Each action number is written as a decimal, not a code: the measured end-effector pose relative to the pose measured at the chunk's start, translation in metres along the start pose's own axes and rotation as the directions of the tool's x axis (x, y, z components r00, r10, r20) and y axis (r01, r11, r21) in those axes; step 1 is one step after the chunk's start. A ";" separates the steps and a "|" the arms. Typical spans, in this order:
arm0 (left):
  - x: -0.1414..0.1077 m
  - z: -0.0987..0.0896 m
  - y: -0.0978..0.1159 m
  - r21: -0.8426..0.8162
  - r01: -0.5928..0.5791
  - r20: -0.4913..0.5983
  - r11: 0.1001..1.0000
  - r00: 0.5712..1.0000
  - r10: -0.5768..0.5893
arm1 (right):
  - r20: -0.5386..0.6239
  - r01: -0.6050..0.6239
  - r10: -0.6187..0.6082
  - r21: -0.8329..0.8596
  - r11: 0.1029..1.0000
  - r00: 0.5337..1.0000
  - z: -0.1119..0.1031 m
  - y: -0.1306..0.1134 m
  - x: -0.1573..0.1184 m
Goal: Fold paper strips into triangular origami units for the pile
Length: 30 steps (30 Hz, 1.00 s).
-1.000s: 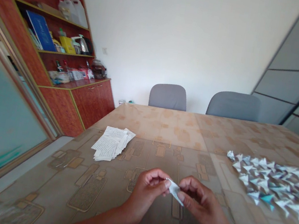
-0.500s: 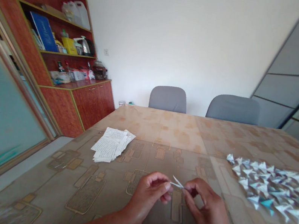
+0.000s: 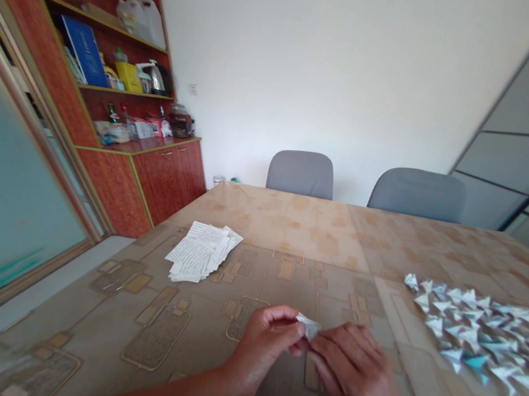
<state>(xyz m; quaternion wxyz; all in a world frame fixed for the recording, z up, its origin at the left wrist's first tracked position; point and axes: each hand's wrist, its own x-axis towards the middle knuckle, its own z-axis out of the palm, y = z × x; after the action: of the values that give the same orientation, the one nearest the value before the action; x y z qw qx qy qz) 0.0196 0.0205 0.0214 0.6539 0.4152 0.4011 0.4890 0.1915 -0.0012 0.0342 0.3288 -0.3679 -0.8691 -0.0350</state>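
A small folded piece of printed paper [image 3: 308,327] is between my two hands, above the near part of the table. My left hand [image 3: 268,340] pinches its left side between thumb and fingers. From the right, my right hand [image 3: 352,368] grips the paper's right edge, its fingers pressed together and covering part of it. Farther off to the left lies a loose stack of printed paper slips [image 3: 202,252]. Many small folded paper pieces [image 3: 485,336], one of them teal, are spread in rows at the right.
The patterned table [image 3: 291,219] reaches to two grey chairs [image 3: 302,172] at its far edge. A red-brown cabinet [image 3: 167,175] with bottles, a kettle and boxes on its shelves stands at the left. Grey panels [image 3: 521,146] rise at the right.
The paper has turned so that its printed face shows instead of its thin edges. My right hand has rolled over, its fingers now closer together and nearer my left hand. The view has shifted slightly.
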 end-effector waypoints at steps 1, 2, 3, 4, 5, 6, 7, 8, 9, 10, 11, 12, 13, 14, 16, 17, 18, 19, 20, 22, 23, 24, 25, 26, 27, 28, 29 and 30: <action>0.001 0.000 0.001 0.006 0.009 -0.005 1.000 1.000 -0.009 | -0.005 -0.007 0.007 0.044 0.999 1.000 -0.002 0.002 0.001; 0.002 -0.001 0.002 0.010 0.020 -0.006 1.000 1.000 -0.020 | -0.012 -0.017 0.019 0.091 0.996 1.000 -0.004 0.005 0.002; 0.003 -0.001 0.003 0.015 0.033 -0.003 0.999 0.999 -0.033 | -0.024 -0.024 0.028 0.138 0.990 0.999 -0.006 0.008 0.002; 0.004 -0.001 0.004 0.021 0.047 0.001 0.999 0.999 -0.047 | -0.024 -0.035 0.040 0.180 0.983 0.999 -0.008 0.012 0.003; 0.005 -0.002 0.005 0.026 0.060 0.005 0.998 0.998 -0.060 | -0.020 -0.043 0.048 0.214 0.976 0.999 -0.009 0.015 0.003; 0.005 -0.002 0.006 0.031 0.073 0.009 0.997 0.997 -0.073 | -0.015 -0.045 0.051 0.248 0.968 0.999 -0.009 0.018 0.004; 0.005 -0.002 0.006 0.032 0.084 0.012 0.996 0.996 -0.084 | 0.006 -0.051 0.051 0.279 0.959 0.999 -0.010 0.020 0.004; 0.005 -0.002 0.007 0.031 0.089 0.017 0.995 0.996 -0.090 | 0.029 -0.052 0.046 0.309 0.950 0.999 -0.009 0.021 0.003; 0.004 -0.001 0.007 0.030 0.089 0.023 0.996 0.996 -0.090 | 0.054 -0.052 0.036 0.336 0.940 0.998 -0.009 0.021 0.003; 0.004 -0.001 0.007 0.030 0.084 0.031 0.996 0.996 -0.085 | 0.079 -0.050 0.023 0.359 0.932 0.997 -0.009 0.021 0.003; 0.003 0.000 0.008 0.035 0.075 0.040 0.997 0.996 -0.076 | 0.101 -0.048 0.011 0.378 0.925 0.995 -0.008 0.019 0.002; 0.002 0.000 0.008 0.043 0.061 0.049 0.997 0.997 -0.063 | 0.113 -0.046 0.001 0.392 0.919 0.994 -0.008 0.018 0.002; 0.001 0.001 0.009 0.050 0.045 0.053 0.998 0.997 -0.048 | 0.117 -0.044 -0.004 0.404 0.914 0.993 -0.007 0.017 0.002; 0.001 0.002 0.009 0.053 0.030 0.054 0.998 0.998 -0.033 | 0.113 -0.044 -0.003 0.413 0.910 0.994 -0.007 0.015 0.002; 0.000 0.002 0.009 0.051 0.004 0.051 0.999 0.999 -0.006 | 0.087 -0.051 0.015 0.430 0.901 0.996 -0.005 0.015 0.001; 0.000 0.002 0.008 0.048 -0.007 0.052 0.999 0.999 0.005 | 0.070 -0.053 0.025 0.438 0.898 0.997 -0.005 0.015 0.001; -0.001 0.002 0.007 0.045 -0.017 0.058 0.999 0.998 0.015 | 0.057 -0.053 0.031 0.444 0.894 0.998 -0.005 0.016 0.001; -0.001 0.002 0.007 0.044 -0.025 0.068 0.999 0.997 0.022 | 0.051 -0.053 0.034 0.450 0.891 0.998 -0.004 0.017 0.000; -0.001 0.001 0.006 0.045 -0.033 0.079 0.998 0.996 0.029 | 0.050 -0.055 0.036 0.454 0.890 0.998 -0.004 0.017 0.000; -0.001 0.001 0.005 0.039 -0.047 0.089 0.998 0.995 0.043 | 0.061 -0.053 0.028 0.458 0.888 0.998 -0.004 0.019 0.000; -0.001 0.001 0.004 0.039 -0.054 0.091 0.998 0.995 0.051 | 0.070 -0.052 0.022 0.458 0.887 0.997 -0.005 0.019 0.000; 0.000 0.001 0.003 0.045 -0.063 0.092 0.997 0.994 0.059 | 0.081 -0.052 0.016 0.458 0.887 0.997 -0.005 0.019 0.001; 0.000 0.000 0.002 0.055 -0.074 0.094 0.996 0.993 0.068 | 0.094 -0.055 0.013 0.461 0.886 0.996 -0.005 0.019 0.001; 0.001 0.000 0.002 0.068 -0.085 0.096 0.994 0.992 0.078 | 0.105 -0.063 0.015 0.469 0.881 0.994 -0.005 0.019 0.001; 0.001 0.000 0.001 0.082 -0.095 0.100 0.992 0.991 0.086 | 0.114 -0.077 0.025 0.483 0.872 0.993 -0.005 0.019 0.001; 0.002 -0.001 0.000 0.094 -0.103 0.106 0.990 0.990 0.093 | 0.116 -0.099 0.047 0.502 0.859 0.992 -0.004 0.019 0.001; 0.002 -0.002 -0.001 0.101 -0.110 0.116 0.989 0.988 0.098 | 0.112 -0.125 0.078 0.525 0.842 0.991 -0.003 0.020 0.001; 0.003 -0.002 -0.001 0.105 -0.118 0.129 0.987 0.986 0.104 | 0.102 -0.151 0.114 0.551 0.821 0.988 -0.001 0.020 0.001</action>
<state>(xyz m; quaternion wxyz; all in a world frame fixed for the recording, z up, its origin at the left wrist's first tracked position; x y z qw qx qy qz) 0.0184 0.0231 0.0193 0.6246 0.5024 0.3634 0.4748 0.2050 0.0134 0.0321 0.3951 -0.3166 -0.8239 0.2545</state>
